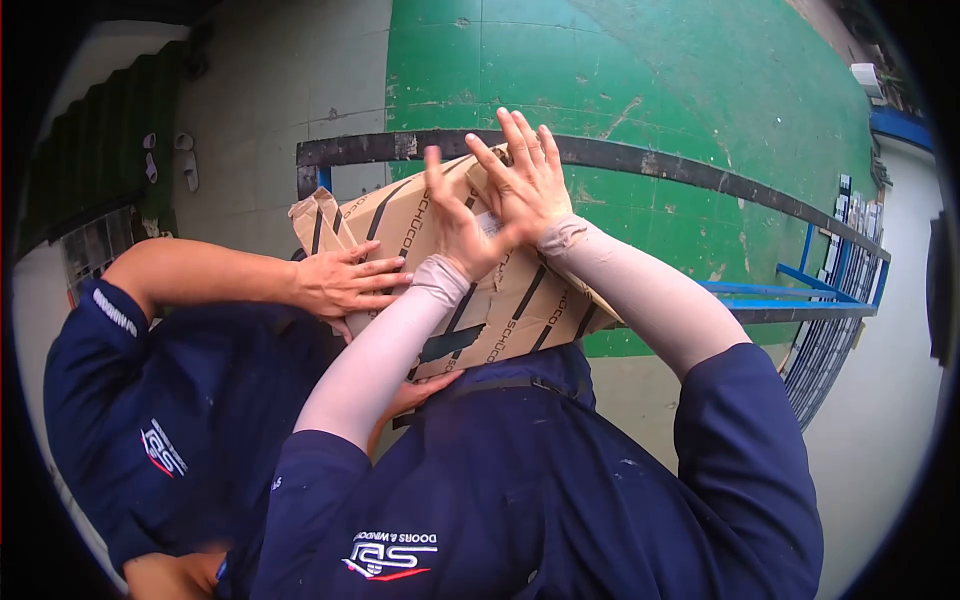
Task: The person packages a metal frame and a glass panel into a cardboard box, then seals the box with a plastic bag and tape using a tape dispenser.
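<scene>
The brown printed cardboard box (520, 300) sits between two people. The left hand (460, 228) and right hand (527, 188) lie flat on it, fingers splayed, gripping nothing. Best to press evenly with the palms while the co-worker's hand (345, 280) steadies its end.

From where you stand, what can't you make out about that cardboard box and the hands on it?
Head view only:
- Contents of the cardboard box: hidden by its own walls, the left hand and the right hand.
- Box's lower end: behind the navy shirt.
- Whether the co-worker's hand grips or only rests on the box: unclear.
- Small panels beside the blue rack: too small, warped at the lens edge.
</scene>
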`<state>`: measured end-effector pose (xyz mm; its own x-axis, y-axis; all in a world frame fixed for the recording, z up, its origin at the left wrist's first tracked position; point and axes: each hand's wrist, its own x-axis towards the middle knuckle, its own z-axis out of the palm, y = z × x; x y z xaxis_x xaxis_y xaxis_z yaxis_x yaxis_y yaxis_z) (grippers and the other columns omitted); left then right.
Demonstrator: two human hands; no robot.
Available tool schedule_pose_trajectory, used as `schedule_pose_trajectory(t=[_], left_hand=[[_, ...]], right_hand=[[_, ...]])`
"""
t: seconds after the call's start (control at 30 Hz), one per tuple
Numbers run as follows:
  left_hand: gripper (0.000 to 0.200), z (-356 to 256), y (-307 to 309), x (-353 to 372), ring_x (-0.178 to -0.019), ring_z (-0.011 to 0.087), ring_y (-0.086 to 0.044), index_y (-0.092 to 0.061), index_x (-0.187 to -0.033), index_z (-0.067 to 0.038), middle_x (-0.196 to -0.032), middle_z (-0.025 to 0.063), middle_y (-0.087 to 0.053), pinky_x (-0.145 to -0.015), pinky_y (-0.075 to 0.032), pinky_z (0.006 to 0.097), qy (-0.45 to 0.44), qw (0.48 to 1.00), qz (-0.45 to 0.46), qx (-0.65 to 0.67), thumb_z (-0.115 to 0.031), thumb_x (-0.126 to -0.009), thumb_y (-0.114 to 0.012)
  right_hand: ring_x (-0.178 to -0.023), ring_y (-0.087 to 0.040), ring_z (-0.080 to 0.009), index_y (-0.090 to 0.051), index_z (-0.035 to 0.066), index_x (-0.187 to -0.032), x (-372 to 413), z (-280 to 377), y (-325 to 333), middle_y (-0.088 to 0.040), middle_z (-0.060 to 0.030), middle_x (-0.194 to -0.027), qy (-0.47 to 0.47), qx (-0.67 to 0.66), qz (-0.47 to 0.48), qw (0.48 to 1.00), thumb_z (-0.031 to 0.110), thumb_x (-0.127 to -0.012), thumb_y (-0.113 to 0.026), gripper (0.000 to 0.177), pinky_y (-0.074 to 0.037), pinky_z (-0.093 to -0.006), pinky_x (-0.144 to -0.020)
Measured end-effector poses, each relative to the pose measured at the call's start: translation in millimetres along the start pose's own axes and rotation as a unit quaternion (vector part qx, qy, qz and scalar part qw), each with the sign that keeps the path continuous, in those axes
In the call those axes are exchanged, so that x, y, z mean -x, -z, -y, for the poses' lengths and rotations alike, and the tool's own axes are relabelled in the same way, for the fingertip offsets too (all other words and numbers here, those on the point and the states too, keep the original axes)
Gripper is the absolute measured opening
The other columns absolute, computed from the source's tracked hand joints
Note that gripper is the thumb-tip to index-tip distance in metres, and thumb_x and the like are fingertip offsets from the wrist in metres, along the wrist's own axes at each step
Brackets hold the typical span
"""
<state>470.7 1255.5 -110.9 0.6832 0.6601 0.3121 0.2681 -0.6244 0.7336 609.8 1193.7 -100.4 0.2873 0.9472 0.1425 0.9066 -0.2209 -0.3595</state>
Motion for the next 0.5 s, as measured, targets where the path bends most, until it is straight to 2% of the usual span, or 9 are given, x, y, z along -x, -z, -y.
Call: schedule_pose_trajectory(t=[0.07, 0.13, 0.17, 0.27, 0.3, 0.33, 0.43, 0.47, 0.5], left_hand=[[0.114, -34.0, -11.2, -11.8, -0.15, 0.047, -0.017, -0.008, -0.152, 0.003, -0.163, 0.0346, -0.003, -0.122, -0.014, 0.0539, 0.046, 0.996, -0.06, 0.048, -0.071, -0.086, -0.064], [0.116, -67.4, -31.0, -7.1, -0.151, 0.0477, -0.015, -0.001, -0.156, 0.002, -0.163, 0.0354, 0.003, -0.123, -0.013, 0.0531, -0.007, 0.994, 0.01, 0.111, -0.071, -0.088, -0.06], [0.117, -65.9, -52.0, 2.5, -0.154, 0.0455, -0.01, 0.001, -0.159, 0.002, -0.166, 0.0306, 0.0, -0.123, -0.011, 0.0535, 0.052, 0.993, 0.013, 0.104, -0.077, -0.089, -0.05], [0.118, -53.1, -42.8, 7.8, -0.155, 0.0426, -0.007, -0.003, -0.161, 0.002, -0.167, 0.026, -0.005, -0.124, -0.009, 0.0545, -0.002, 0.982, 0.16, -0.096, -0.084, -0.088, -0.039], [0.118, -48.0, -40.4, 7.8, -0.156, 0.0395, -0.007, -0.005, -0.163, -0.007, -0.169, 0.0219, -0.008, -0.124, -0.008, 0.0543, 0.011, 0.975, 0.186, -0.119, -0.089, -0.084, -0.034], [0.106, -44.0, -33.0, 9.3, -0.156, 0.0385, -0.008, -0.013, -0.165, -0.023, -0.168, 0.0239, -0.005, -0.124, -0.007, 0.0538, 0.019, 0.973, 0.199, -0.118, -0.085, -0.084, -0.045], [0.082, -48.2, -29.6, 9.2, -0.157, 0.0375, -0.007, -0.037, -0.156, -0.041, -0.169, 0.0223, -0.005, -0.125, -0.006, 0.0515, 0.01, 0.942, 0.246, -0.228, -0.073, -0.084, -0.059], [0.082, -50.1, -27.7, 8.1, -0.156, 0.0412, -0.004, -0.038, -0.156, -0.04, -0.169, 0.0219, -0.005, -0.124, -0.004, 0.0546, -0.006, 0.94, 0.242, -0.242, -0.069, -0.084, -0.062], [0.081, -49.8, -27.8, 6.9, -0.156, 0.0428, -0.004, -0.039, -0.156, -0.04, -0.169, 0.0218, -0.006, -0.124, -0.003, 0.0564, -0.015, 0.94, 0.238, -0.243, -0.066, -0.083, -0.063]], right_hand=[[-0.149, -0.03, -0.0365, -0.044, 0.026, -0.15, 1.0, -4.6, -4.2, -0.029, -0.0201, -0.16, 0.004, 0.028, -0.042, 0.999, 0.03, -0.09, -0.063, 0.064, -0.023, -0.058, -0.119], [-0.144, -0.036, -0.0369, -0.049, 0.017, -0.139, 6.4, -2.0, -10.4, -0.035, -0.0198, -0.155, -0.091, -0.068, -0.181, 0.977, 0.032, -0.091, -0.065, 0.052, -0.027, -0.0571, -0.117], [-0.14, -0.04, -0.036, -0.051, 0.011, -0.127, 3.8, 0.5, -11.4, -0.04, -0.018, -0.15, -0.133, -0.056, -0.24, 0.96, 0.033, -0.091, -0.066, 0.044, -0.032, -0.0525, -0.114], [-0.135, -0.045, -0.0373, -0.051, 0.008, -0.128, 13.7, -24.9, -29.2, -0.041, -0.0192, -0.148, -0.215, -0.238, -0.16, 0.933, 0.033, -0.092, -0.068, 0.047, -0.037, -0.0483, -0.112], [-0.126, -0.055, -0.035, -0.051, 0.006, -0.13, 15.7, -30.2, -29.8, -0.051, -0.0208, -0.14, -0.201, -0.343, -0.184, 0.899, 0.036, -0.093, -0.069, 0.051, -0.042, -0.0443, -0.108], [-0.126, -0.055, -0.035, -0.051, 0.006, -0.13, 26.5, -30.8, -18.8, -0.051, -0.0208, -0.14, -0.205, -0.353, -0.177, 0.895, 0.036, -0.093, -0.069, 0.051, -0.042, -0.0443, -0.108], [-0.121, -0.06, -0.028, -0.05, 0.005, -0.14, 73.1, -94.9, 21.3, -0.062, -0.0177, -0.133, -0.355, -0.506, 0.175, 0.766, 0.049, -0.103, -0.052, 0.057, -0.044, -0.0404, -0.106], [-0.12, -0.062, -0.0268, -0.049, 0.005, -0.142, 102.9, -126.9, 25.5, -0.064, -0.017, -0.131, -0.371, -0.546, 0.263, 0.704, 0.054, -0.105, -0.045, 0.062, -0.045, -0.0402, -0.105], [-0.119, -0.062, -0.027, -0.051, 0.004, -0.141, 137.9, -153.9, 27.3, -0.065, -0.0167, -0.129, -0.373, -0.525, 0.3, 0.704, 0.056, -0.106, -0.041, 0.063, -0.045, -0.0402, -0.105]])
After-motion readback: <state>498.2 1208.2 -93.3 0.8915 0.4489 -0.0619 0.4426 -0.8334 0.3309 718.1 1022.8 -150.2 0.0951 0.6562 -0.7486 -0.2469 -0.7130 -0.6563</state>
